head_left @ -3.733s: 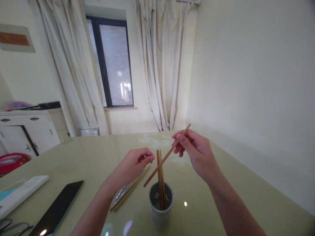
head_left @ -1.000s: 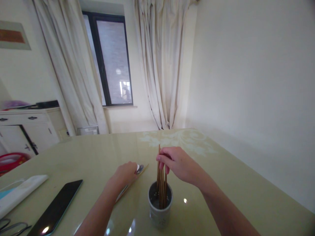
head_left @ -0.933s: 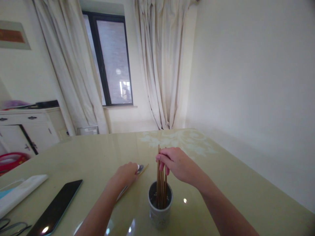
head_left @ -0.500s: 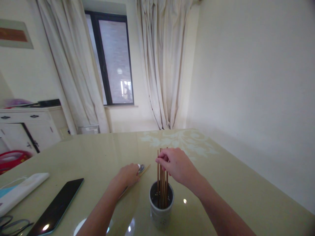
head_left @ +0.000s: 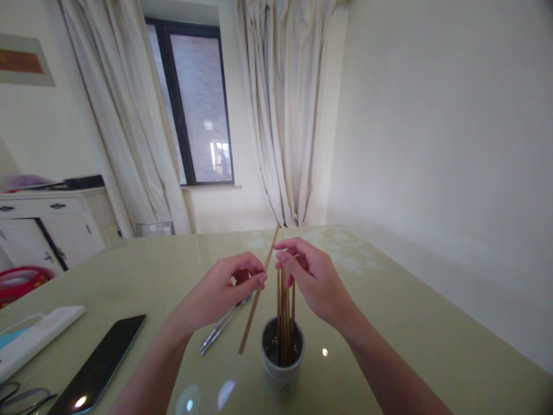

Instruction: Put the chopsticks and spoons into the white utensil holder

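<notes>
Currently a single wooden chopstick [head_left: 249,325] slants just left of the cup, its far end leaning right and its near end pointing down to the left. The left hand [head_left: 224,285] pinches it around the middle, thumb and fingers closed on the shaft. The right hand [head_left: 313,274] is beside its far part, above the cup; those fingers are loosely curled with a narrow gap at the tips, and whether they touch any chopstick cannot be told.

Under the right hand, a bunch of chopsticks [head_left: 285,328] stands nearly upright in a grey cup [head_left: 283,383]. Metal cutlery [head_left: 220,330] lies left of the cup, its far end partly behind the left hand. All rest on a glossy, pale green bench [head_left: 367,357]. Farther left lie a black phone-like slab [head_left: 101,366] and a long white object [head_left: 43,334].
</notes>
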### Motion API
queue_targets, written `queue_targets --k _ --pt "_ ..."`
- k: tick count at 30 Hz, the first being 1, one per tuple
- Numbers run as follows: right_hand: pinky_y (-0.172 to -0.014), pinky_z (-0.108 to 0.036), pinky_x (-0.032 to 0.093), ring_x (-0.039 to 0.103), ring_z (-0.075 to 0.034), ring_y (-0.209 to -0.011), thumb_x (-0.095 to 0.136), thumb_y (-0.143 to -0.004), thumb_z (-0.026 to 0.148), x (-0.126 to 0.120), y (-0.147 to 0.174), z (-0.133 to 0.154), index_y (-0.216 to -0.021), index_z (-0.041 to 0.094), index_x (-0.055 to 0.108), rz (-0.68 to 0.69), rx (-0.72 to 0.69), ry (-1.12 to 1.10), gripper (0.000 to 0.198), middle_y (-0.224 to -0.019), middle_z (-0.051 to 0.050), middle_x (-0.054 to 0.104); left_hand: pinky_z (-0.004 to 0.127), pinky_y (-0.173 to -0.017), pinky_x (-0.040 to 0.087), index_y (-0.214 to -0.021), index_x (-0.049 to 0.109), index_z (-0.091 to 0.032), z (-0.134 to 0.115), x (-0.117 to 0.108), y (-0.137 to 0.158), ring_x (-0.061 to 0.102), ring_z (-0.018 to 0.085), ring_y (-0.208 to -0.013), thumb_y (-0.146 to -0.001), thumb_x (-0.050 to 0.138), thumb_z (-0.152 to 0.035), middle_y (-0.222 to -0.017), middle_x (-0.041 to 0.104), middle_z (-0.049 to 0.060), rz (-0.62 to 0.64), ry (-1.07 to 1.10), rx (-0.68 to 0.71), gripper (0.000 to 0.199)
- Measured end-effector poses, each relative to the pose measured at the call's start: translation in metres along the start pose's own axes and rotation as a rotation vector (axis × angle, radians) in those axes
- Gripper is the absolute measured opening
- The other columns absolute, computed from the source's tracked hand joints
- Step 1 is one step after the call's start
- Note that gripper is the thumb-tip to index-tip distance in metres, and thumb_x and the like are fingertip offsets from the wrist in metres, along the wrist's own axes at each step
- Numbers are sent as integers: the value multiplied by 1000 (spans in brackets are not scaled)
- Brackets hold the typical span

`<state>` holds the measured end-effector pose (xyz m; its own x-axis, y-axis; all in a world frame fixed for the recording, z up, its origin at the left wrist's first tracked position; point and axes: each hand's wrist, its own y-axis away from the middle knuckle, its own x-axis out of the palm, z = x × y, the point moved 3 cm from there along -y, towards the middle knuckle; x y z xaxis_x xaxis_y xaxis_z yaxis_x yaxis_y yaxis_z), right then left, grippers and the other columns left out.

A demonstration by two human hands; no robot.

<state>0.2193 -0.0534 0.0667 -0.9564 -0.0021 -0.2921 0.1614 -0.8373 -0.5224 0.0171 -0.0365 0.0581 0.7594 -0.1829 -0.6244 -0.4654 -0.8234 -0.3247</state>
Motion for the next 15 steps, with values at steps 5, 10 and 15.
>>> queue_targets --k 5,10,15 --pt "-47 -20 46 68 -13 -64 65 -100 45 -8 2 9 -99 19 67 -53 -21 -252 26 -88 -4 73 23 -63 46 -94 71 -20 -30 18 5 60 12 -70 -95 66 -41 -79 70 -2 -27 60 61 21" --pt "-54 -21 53 70 -15 -72 69 -98 41 -31 0 20 -90 18 69 -152 -83 -242 24 -83 -4 74 25 -69 48 -91 72 -21 -20 14 -2 65 15 -74 -101 56 -42 -82 74 0 -62 -44 46 28" --pt "-57 -23 56 69 -14 -66 69 -97 40 -54 -2 18 -87 18 68 -152 -38 -57 24 -74 -2 72 30 -81 46 -98 71 -22 57 15 -11 69 21 -96 -98 57 -26 -102 77 5 63 -653 -255 15"
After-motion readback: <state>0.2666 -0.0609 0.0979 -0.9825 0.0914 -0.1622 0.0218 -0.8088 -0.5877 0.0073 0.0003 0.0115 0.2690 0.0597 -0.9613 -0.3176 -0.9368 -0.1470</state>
